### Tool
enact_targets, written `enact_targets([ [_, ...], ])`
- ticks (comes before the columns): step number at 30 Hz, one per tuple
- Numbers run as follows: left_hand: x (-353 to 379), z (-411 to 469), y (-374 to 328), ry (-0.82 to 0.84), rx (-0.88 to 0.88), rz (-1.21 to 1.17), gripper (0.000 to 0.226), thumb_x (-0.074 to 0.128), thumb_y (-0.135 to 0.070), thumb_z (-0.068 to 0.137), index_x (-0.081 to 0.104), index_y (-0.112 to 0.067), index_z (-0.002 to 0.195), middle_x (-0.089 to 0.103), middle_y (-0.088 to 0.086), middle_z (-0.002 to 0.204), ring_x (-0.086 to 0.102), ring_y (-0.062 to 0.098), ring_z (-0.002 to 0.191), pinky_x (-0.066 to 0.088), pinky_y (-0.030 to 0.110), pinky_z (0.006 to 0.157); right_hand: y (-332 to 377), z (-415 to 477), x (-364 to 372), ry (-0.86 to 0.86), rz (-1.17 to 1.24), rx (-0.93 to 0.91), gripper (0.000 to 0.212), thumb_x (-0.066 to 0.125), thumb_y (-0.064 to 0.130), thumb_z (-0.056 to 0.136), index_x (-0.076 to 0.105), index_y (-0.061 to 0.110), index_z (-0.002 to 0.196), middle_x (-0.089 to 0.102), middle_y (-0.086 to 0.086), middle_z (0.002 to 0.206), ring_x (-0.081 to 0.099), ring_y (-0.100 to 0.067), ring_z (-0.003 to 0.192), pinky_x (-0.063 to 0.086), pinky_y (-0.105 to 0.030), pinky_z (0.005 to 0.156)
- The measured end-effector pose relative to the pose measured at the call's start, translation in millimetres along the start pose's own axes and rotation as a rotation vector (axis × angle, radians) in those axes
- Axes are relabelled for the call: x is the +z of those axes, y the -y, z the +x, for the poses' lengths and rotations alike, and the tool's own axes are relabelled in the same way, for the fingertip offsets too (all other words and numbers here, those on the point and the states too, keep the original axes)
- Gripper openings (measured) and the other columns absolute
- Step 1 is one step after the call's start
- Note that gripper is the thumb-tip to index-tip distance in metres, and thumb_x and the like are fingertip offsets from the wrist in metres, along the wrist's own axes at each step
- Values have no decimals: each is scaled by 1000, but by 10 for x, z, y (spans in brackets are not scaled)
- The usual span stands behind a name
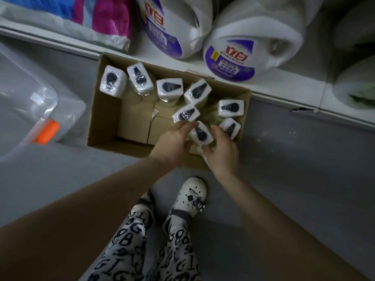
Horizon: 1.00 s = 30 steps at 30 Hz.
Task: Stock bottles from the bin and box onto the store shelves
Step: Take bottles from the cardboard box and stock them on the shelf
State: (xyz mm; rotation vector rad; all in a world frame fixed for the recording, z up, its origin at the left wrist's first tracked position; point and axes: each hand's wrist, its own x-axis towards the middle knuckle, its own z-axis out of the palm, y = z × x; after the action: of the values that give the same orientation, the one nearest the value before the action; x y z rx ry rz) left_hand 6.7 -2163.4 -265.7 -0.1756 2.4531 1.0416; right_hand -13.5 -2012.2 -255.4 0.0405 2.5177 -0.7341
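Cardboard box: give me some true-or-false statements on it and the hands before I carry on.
1. The cardboard box stands on the floor right against the shelf. True.
2. The box is packed full. False: eight wrapped bottles stand along its far and right sides, and its near-left part shows bare bottom.
3. The left hand and the right hand both grip the nearest bottle. True.
4. The clear bin with the orange latch lies to the right of the box. False: it lies to the left.
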Motion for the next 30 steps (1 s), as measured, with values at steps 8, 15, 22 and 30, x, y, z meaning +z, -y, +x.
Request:
enact_targets([
  [8, 458, 151, 182, -12, -21, -69, 61, 61, -1, 88, 44, -14, 145, 34, 2, 155, 58, 29, 118, 48, 38, 96, -318, 251, 465, -48, -327, -129, 64, 78, 24, 81, 50, 19, 139, 61, -2, 131, 48, -23, 127, 41, -34, 102],
  [15, 469, 213, 257, -30, -22, -92, 67, 63, 4, 85, 43, -13, 146, 41, 4, 149, 58, 27, 119, 50, 41, 99, -320, 365, 580, -141, -386, -137, 52, 85, 17, 70, 62, 14, 116, 68, -6, 107, 56, -28, 107, 46, -40, 88],
  [22, 238, 155, 246, 72, -57, -71, 69, 68, -4, 84, 44, -24, 146, 45, 7, 138, 65, 23, 97, 50, 27, 85, -202, 170, 230, -32, -262, -219, 57, 81, 2, 67, 63, 18, 118, 66, -1, 114, 53, -26, 116, 43, -40, 99],
  [30, -314, -231, -99, 22, 67, -215, 54, 80, -9, 74, 57, -19, 122, 61, 0, 121, 62, 19, 104, 54, 40, 88, 234, -239, -364, 69, -15, -233, 57, 71, -6, 78, 58, 20, 127, 56, 2, 125, 52, -18, 120, 47, -30, 95],
])
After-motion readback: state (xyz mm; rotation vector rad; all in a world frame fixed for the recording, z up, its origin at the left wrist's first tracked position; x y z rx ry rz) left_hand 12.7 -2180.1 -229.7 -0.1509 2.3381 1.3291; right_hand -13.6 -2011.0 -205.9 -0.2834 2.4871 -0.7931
